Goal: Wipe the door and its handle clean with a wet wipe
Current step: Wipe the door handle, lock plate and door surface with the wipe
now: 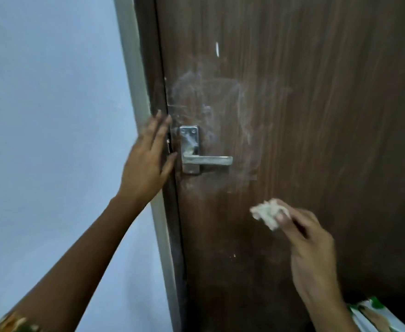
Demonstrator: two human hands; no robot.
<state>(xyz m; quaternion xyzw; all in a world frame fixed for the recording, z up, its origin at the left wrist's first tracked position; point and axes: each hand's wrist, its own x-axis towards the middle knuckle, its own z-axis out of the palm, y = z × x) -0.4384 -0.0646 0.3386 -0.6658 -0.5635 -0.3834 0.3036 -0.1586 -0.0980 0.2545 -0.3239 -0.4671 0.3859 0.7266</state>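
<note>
**Wipe lifted off, smears left around the handle**

The brown door (pixel 292 140) fills the right of your view, and the metal handle (pixel 206 161) sits close to its left edge, lever pointing right, level. Look at the panel around it: pale, hazy smear marks (pixel 242 121) loop above and to the right of the handle plate, and a short white streak (pixel 217 49) stands higher up, towards the top. The plate itself shows a cloudy patch too.

Your right hand (pixel 309 248) is down below the handle, pinching a crumpled wet wipe (pixel 267 213) between thumb and fingertips; whether the wipe touches the wood I cannot tell. Your left hand (pixel 148 156) is spread flat, fingers up, braced on the door's left edge just beside the plate, against the pale door frame (pixel 134 75).

By my reading you're between strokes, with the wiping only part done. Next move: carry the wipe up to that haze, press it flat and work it out, then wrap it round the lever. Keep the left hand steadying the edge, so the door doesn't swing under the pressure.
</note>
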